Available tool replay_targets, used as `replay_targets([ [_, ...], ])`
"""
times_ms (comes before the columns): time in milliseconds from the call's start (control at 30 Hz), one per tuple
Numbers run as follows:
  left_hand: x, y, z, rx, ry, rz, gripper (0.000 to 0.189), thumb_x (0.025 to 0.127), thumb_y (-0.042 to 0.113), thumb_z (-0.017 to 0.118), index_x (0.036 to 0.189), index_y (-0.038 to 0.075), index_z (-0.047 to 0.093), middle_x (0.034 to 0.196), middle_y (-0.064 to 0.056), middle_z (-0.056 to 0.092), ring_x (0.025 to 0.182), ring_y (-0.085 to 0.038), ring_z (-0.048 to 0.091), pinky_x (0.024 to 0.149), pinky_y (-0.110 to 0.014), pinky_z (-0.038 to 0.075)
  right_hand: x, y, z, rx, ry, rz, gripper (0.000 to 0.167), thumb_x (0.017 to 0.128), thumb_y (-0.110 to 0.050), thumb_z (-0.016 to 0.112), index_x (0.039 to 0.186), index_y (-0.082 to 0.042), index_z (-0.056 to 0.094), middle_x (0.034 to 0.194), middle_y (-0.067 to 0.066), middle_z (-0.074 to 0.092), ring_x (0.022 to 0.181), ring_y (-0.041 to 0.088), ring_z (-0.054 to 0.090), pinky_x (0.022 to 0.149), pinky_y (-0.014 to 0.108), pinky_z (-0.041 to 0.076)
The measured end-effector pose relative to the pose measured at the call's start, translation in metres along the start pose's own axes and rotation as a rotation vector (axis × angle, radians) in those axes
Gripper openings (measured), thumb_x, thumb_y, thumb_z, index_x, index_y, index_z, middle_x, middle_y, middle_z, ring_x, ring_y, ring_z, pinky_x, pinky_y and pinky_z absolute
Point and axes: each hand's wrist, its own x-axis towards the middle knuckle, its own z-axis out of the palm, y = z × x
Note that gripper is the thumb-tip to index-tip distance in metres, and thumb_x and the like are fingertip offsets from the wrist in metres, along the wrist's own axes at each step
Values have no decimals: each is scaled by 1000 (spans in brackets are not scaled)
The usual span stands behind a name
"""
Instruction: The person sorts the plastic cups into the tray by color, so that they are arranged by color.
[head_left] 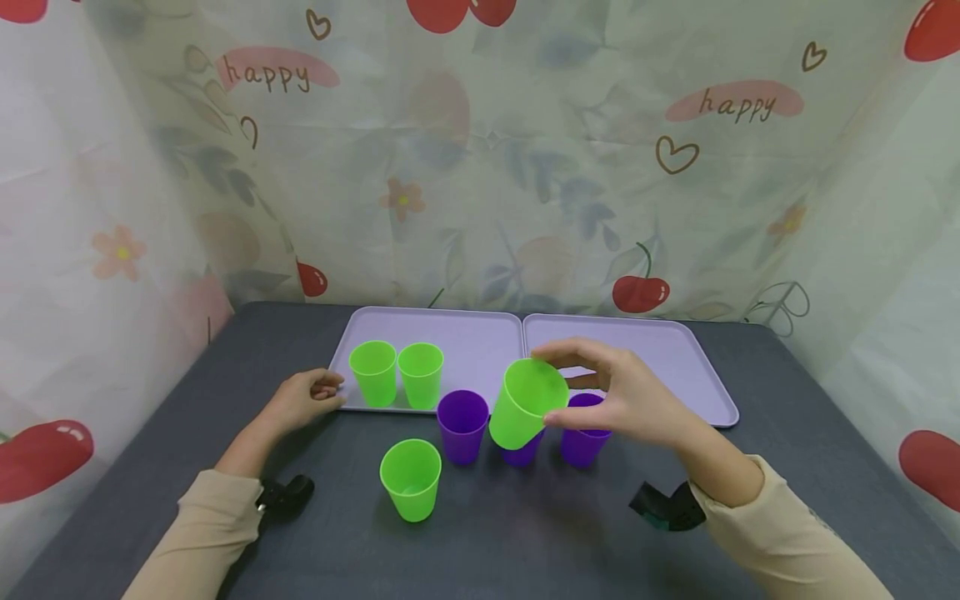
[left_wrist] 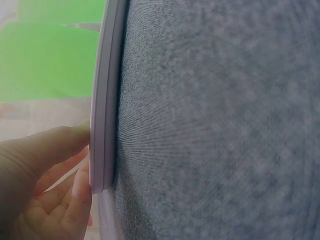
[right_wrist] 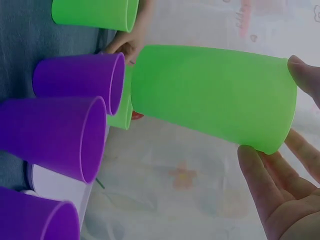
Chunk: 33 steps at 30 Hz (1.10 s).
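My right hand (head_left: pixel 626 396) grips a green cup (head_left: pixel 525 404) by its rim, thumb on one side and fingers on the other. The cup is tilted and held in the air above a row of purple cups, partly hiding the middle purple cup (head_left: pixel 521 452). A left purple cup (head_left: pixel 462 427) and a right purple cup (head_left: pixel 583 442) stand on either side. At the front-left corner of the left tray (head_left: pixel 472 333), my left hand (head_left: pixel 300 404) holds the edge with thumb and curled fingers. Two green cups, one left (head_left: pixel 373 375) and one right (head_left: pixel 421 377), stand upright on that tray.
Another green cup (head_left: pixel 412 481) stands on the dark grey tablecloth (head_left: pixel 510 550) in front of the left tray. A second lilac tray (head_left: pixel 637 337) adjoins the first on the right. A patterned curtain (head_left: pixel 487 167) surrounds the table's back and sides.
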Motion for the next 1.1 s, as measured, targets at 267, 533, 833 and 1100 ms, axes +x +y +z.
replay_targets([
  [267, 0, -1, 0, -2, 3, 0, 39, 88, 16, 63, 118, -8, 56, 117, -27, 60, 106, -35, 59, 90, -45, 50, 6, 0, -10, -47, 23, 19, 58, 71, -8, 80, 123, -6, 56, 123, 7, 61, 109, 0, 57, 90, 23, 52],
  [533, 1, -2, -1, 1, 3, 3, 40, 87, 16, 64, 117, -9, 56, 117, -27, 60, 104, -35, 60, 88, -45, 50, 16, 6, -17, -49, 27, 32, 59, 72, -8, 79, 125, -5, 54, 125, 6, 59, 109, 6, 59, 90, 25, 52],
  [833, 2, -3, -1, -3, 3, -4, 40, 88, 16, 63, 118, -8, 56, 118, -27, 60, 106, -35, 59, 90, -45, 50, 28, 15, -20, -23, 28, 49, 57, 72, -9, 79, 124, -4, 55, 124, 6, 60, 109, 12, 60, 90, 28, 52],
  [1100, 2, -2, 0, -7, -4, -3, 40, 88, 16, 62, 119, -8, 55, 118, -27, 60, 106, -35, 59, 90, -45, 49, 35, 22, -21, -47, 26, 60, 57, 73, -11, 78, 125, -5, 55, 125, 10, 60, 112, 22, 59, 90, 32, 53],
])
